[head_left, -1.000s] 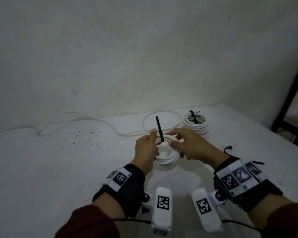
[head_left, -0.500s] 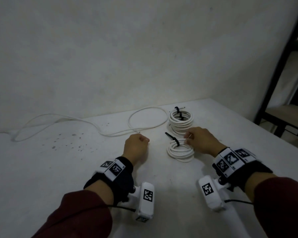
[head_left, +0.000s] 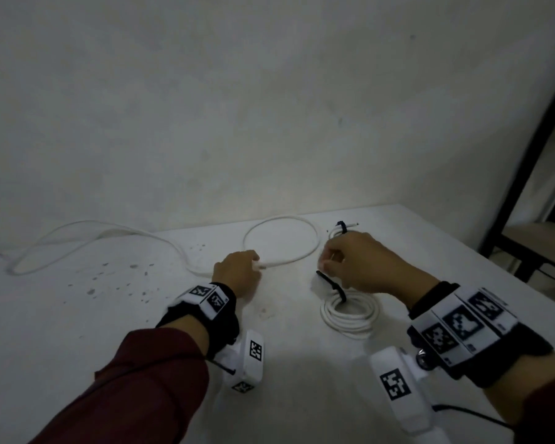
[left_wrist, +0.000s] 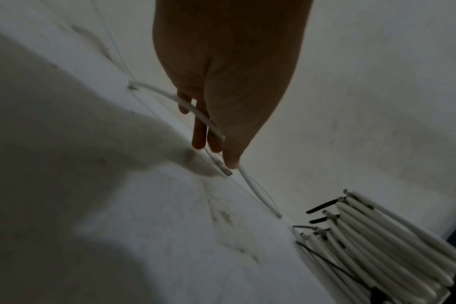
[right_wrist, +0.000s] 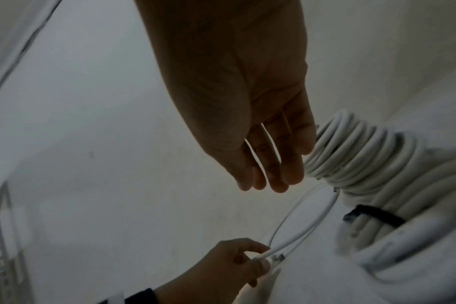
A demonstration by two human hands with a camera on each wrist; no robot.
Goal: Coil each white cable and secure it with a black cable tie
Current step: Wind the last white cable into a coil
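The left hand (left_wrist: 229, 67) reaches down from the top, its fingers (left_wrist: 198, 135) curled round the end of a loose white cable (left_wrist: 193, 109). The cable's cut tip sticks out just past the fingertips, and the rest trails off to the far left across the pale surface (left_wrist: 117, 226). At the lower right lie bundled white cable coils (left_wrist: 377, 242), with black cable tie ends (left_wrist: 323, 206) poking out on their left side.

Far coil (head_left: 337, 233) by the table's (head_left: 77, 331) back edge mostly hidden behind the right hand (head_left: 362, 267), only its black tie (head_left: 342, 226) and a cable end showing. Loose cable (head_left: 282, 248) cut off at the left picture edge. Wrist views blurred, the coils' turns smeared.
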